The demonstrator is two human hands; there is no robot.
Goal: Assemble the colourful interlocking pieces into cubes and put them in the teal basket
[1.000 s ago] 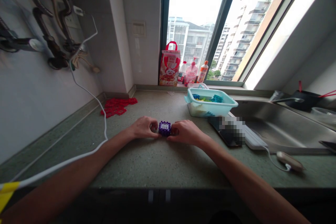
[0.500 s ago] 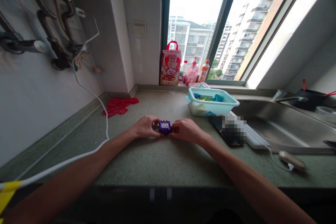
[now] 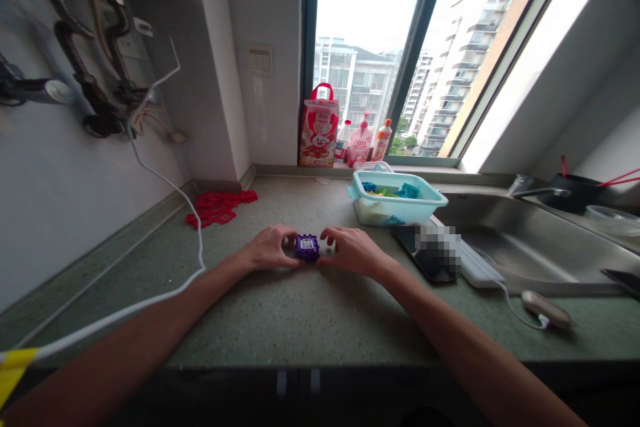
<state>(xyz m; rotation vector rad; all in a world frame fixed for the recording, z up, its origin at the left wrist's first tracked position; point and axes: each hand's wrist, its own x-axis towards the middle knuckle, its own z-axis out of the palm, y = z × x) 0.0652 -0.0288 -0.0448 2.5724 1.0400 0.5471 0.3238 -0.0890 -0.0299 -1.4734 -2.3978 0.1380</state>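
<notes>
A small purple block with notched edges and a pale patterned top [image 3: 307,247] is over the countertop in the middle. My left hand [image 3: 273,248] grips its left side between thumb and fingers. To the right of the block, my right hand [image 3: 349,250] is curved with thumb and fingers apart and nothing between them; its thumb tip is close to the block's lower right corner, and whether they touch I cannot tell. Red interlocking pieces [image 3: 220,207] lie flat at the left rear. Behind my right hand stands a light blue tub [image 3: 395,210] with blue, green and yellow pieces inside.
A dark phone [image 3: 425,253] and a white power strip [image 3: 477,263] lie beside the steel sink [image 3: 540,240]. The white cable [image 3: 200,240] crosses the counter on the left, over my left forearm. A red bag [image 3: 319,133] and bottles stand at the window.
My right hand's fingers have opened and come off the block's right side. My left hand still holds the block. The whole view has shifted slightly.
</notes>
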